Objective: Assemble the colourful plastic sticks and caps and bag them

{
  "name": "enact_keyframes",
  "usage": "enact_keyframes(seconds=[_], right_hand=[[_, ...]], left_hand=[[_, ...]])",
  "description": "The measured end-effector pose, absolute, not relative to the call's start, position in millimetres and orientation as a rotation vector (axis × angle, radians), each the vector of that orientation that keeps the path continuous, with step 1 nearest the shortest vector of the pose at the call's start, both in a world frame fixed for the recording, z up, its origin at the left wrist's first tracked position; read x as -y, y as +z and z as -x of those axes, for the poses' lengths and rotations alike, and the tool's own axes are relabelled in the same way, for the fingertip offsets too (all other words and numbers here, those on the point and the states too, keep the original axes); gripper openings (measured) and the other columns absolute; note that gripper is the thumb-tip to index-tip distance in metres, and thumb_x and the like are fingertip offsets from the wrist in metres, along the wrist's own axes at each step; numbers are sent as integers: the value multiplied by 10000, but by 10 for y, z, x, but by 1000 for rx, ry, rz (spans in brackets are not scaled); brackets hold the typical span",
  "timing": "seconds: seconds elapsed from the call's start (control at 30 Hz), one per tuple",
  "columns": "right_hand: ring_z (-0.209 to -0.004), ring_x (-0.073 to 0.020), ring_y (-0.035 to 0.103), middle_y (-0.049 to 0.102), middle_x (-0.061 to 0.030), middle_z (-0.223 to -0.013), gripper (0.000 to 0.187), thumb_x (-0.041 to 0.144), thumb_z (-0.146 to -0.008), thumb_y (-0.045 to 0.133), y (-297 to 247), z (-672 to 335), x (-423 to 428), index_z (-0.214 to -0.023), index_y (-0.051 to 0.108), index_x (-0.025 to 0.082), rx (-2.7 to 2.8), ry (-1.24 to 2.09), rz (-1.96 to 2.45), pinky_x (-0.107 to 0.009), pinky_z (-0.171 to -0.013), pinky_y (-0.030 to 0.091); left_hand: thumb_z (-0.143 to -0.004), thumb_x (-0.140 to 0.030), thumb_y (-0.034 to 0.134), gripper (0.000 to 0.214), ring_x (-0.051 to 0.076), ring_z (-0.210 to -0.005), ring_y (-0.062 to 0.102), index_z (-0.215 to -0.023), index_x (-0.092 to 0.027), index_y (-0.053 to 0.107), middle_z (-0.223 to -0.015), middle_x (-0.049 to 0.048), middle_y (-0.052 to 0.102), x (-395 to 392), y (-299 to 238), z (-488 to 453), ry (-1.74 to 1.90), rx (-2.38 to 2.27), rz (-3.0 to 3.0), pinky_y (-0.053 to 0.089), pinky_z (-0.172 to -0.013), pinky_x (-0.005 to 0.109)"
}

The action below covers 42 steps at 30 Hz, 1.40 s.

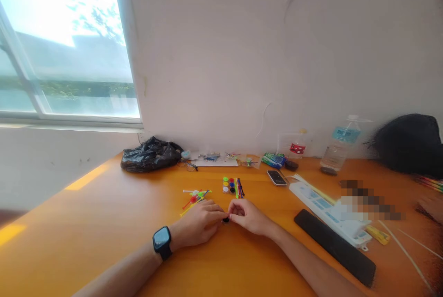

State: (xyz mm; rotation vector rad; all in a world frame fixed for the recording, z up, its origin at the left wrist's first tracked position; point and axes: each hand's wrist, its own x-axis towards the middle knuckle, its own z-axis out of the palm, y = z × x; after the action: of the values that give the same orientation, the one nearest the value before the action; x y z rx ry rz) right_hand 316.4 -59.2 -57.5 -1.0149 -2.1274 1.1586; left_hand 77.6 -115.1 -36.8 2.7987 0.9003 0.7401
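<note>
My left hand (204, 222), with a watch on its wrist, bends its fingers toward a small black disc (226, 220) on the near side of the pile. The disc is partly covered by the left fingertips. My right hand (249, 216) meets it there in a pinch, thumb against forefinger; what lies in the pinch is hidden. Just beyond the hands, coloured round discs (226, 184) stand in two columns. Beside them, coloured plastic sticks (238, 188) lie side by side. A loose heap of coloured plastic sticks (188, 202) lies beyond my left hand, partly covered by it.
A white power strip (320, 204) and a long black case (334, 246) lie to the right. Along the wall are a black plastic bag (150, 154), glasses (188, 165), small clear bags, a phone-like device (276, 177) and a water bottle (339, 147). Another person's hand shows far right.
</note>
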Motion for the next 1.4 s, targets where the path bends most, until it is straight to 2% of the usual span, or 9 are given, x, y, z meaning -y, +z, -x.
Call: enact_keyframes(seconds=[0.1, 0.3, 0.53, 0.63, 0.77, 0.87, 1.03, 1.23, 1.4], right_hand=[[-677, -135, 485, 573, 26, -715, 180, 326, -836, 726, -570, -3170, 593, -802, 623, 183, 2136, 1152, 1007, -245, -616, 364], [-662, -131, 474, 555, 34, -694, 144, 295, -858, 694, -583, -3182, 578, -797, 623, 186, 2171, 1123, 1021, -248, -611, 354], [-670, -137, 492, 574, 22, -701, 162, 310, -869, 689, -627, -3186, 542, -792, 632, 181, 2182, 1068, 1004, -246, -609, 369], [-649, -138, 506, 576, 18, -705, 264, 405, -915, 658, -594, -3174, 548, -772, 608, 189, 2156, 1083, 1008, -249, -594, 385], [-516, -119, 476, 516, 32, -658, 500, 646, -983, 503, -546, -3142, 569, -782, 585, 196, 2057, 1206, 1092, -246, -493, 367], [-488, -116, 458, 484, 34, -623, 626, 774, -955, 447, -529, -3128, 580, -789, 607, 192, 1982, 1218, 1110, -241, -454, 349], [-431, -102, 392, 468, 43, -573, 714, 839, -940, 380, -551, -3144, 562, -858, 643, 181, 1910, 1276, 1139, -233, -406, 310], [-432, -96, 373, 471, 41, -570, 703, 816, -956, 383, -617, -3159, 522, -878, 654, 173, 1891, 1303, 1136, -229, -405, 294], [-501, -107, 432, 521, 21, -656, 663, 786, -966, 400, -639, -3176, 519, -913, 656, 177, 1906, 1308, 1148, -228, -436, 319]], left_hand=[[-967, -141, 504, 261, 233, -927, 665, -1106, -250, 695, -1022, 76, 741, 1157, -370, -784, 735, -871, -2804, 487, -838, 348], [-985, -203, 548, 264, 228, -962, 685, -1196, -281, 686, -1030, 65, 742, 1148, -400, -766, 748, -922, -2716, 504, -843, 325], [-990, -224, 551, 218, 230, -966, 680, -1147, -273, 694, -1030, 61, 741, 1163, -389, -780, 740, -970, -2670, 496, -827, 326], [-995, -275, 567, 173, 241, -969, 680, -1114, -265, 692, -1001, 61, 739, 1163, -416, -791, 737, -931, -2699, 488, -840, 342], [-955, -344, 655, 152, 246, -954, 667, -1075, -250, 655, -1019, 56, 730, 1157, -514, -851, 793, -1022, -2679, 476, -817, 345], [-946, -260, 653, 105, 217, -913, 655, -1046, -245, 626, -1030, 40, 725, 1133, -606, -907, 864, -1100, -2599, 467, -780, 320], [-945, -144, 592, 221, 227, -954, 633, -1139, -243, 631, -1026, 56, 705, 1097, -661, -921, 919, -1083, -2652, 461, -801, 325], [-1008, -128, 482, 242, 218, -931, 614, -1126, -241, 660, -1031, 63, 704, 1117, -538, -894, 964, -971, -2686, 464, -835, 339], [-946, -106, 537, 200, 220, -881, 604, -985, -234, 686, -911, 47, 702, 1034, -454, -748, 1233, -1166, -2525, 454, -806, 347]])
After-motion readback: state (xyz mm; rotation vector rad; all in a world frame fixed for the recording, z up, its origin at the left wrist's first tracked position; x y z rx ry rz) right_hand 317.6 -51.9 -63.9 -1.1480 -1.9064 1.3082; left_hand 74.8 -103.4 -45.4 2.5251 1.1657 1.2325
